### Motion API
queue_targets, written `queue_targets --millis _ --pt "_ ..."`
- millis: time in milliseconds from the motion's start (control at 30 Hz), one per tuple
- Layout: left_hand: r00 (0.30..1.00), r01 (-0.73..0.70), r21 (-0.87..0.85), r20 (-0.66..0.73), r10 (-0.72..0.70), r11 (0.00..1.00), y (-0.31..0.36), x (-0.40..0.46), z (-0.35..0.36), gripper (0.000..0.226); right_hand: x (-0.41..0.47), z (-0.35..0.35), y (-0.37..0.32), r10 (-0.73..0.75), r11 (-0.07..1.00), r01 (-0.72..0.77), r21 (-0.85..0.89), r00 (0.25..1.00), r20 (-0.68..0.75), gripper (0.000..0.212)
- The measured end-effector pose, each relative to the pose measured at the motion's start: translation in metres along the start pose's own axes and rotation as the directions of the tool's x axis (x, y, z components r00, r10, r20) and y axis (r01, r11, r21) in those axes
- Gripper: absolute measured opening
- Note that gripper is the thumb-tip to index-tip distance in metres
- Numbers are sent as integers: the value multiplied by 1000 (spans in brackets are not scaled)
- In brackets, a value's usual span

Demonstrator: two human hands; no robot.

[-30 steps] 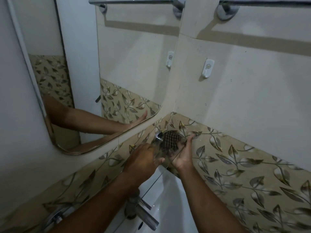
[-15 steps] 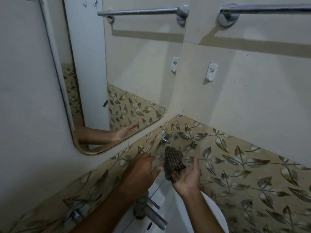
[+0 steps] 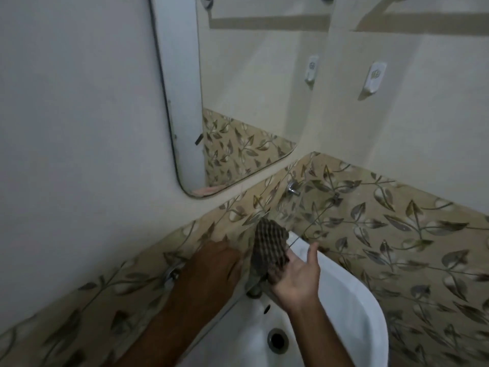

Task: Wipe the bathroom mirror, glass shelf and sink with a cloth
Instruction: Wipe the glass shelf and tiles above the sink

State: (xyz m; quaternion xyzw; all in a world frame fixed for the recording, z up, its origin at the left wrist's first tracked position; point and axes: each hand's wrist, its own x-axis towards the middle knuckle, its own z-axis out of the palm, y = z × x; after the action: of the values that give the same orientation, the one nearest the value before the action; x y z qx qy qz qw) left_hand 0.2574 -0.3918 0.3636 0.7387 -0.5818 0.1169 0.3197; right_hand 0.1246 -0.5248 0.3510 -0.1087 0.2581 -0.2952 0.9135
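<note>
A dark checked cloth covers the fingers of my right hand, which holds it palm up, thumb sticking out, at the front edge of the clear glass shelf. My left hand rests palm down on the shelf's left part, fingers flat. The white sink lies below both hands, with its drain in view. The mirror hangs on the left wall above the shelf. My right fingers are hidden under the cloth.
A metal tap stands under my hands, mostly hidden. Chrome shelf brackets sit on the leaf-patterned tile band. A white wall hook is on the right wall. The walls meet in a tight corner behind the shelf.
My right hand has drawn the cloth back from the corner along the shelf toward me. My left hand slid left on the glass. The arms' reflections have left the mirror.
</note>
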Motion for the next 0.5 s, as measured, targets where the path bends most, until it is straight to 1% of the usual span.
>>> queue_targets --millis 100,167,267,333,433,467,500 --pt "996 78 41 42 -80 996 2 -4 -4 21 8 11 29 52 998 -52 -39 999 -7 86" --pt "982 135 72 126 -144 988 -2 -4 -9 23 -3 10 48 104 994 -101 -44 993 63 87" --pt "969 173 94 160 -187 980 0 -9 -19 27 -26 -8 56 150 987 -141 -77 981 126 94" --pt "967 191 107 150 -206 976 5 -16 -25 33 -34 -21 50 136 990 -130 -52 979 152 96" --pt "971 196 138 110 -212 971 11 -28 -33 48 -32 -25 45 56 998 -59 24 992 114 91" --pt "972 195 132 109 -210 972 11 -31 -36 46 -33 -20 48 49 999 -50 10 993 105 90" --pt "970 203 121 111 -217 972 12 -34 -40 39 -36 -12 56 59 998 -58 -19 994 93 90"
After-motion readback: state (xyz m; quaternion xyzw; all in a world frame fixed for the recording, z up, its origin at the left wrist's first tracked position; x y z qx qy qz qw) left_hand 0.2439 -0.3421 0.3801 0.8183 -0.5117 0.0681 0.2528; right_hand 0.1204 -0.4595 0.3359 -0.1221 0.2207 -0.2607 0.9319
